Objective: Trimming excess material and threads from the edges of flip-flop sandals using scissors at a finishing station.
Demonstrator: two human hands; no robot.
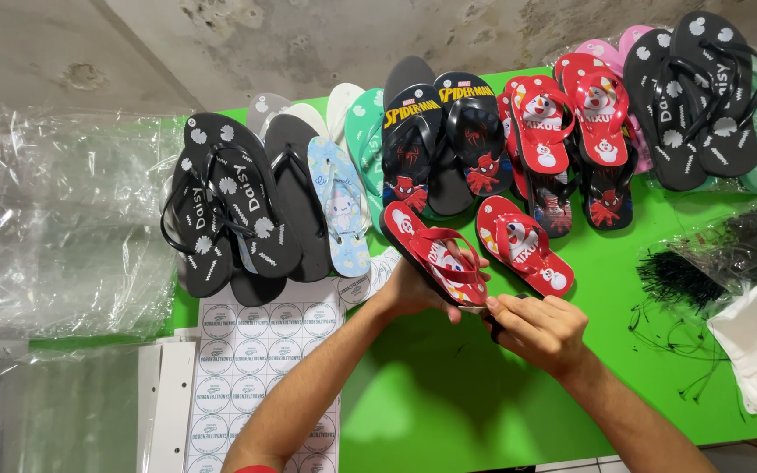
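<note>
Near the middle of the frame, our left hand [415, 289] grips a red flip-flop [435, 254], our right hand [538, 331] pinches its lower end, fingers closed, green table [449, 394] underneath.

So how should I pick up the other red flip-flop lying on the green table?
Probably by its strap. The red flip-flop lies sole-down on the green table, strap arching upward, with bare table on its near side. Come from above and hook your fingers under the strap, or pinch the heel end.

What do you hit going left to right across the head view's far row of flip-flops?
Black flower-print flip-flop pair → pale blue cartoon flip-flop → black-and-blue superhero flip-flop pair → red snowman flip-flop pair → second black flower-print flip-flop pair.
</note>
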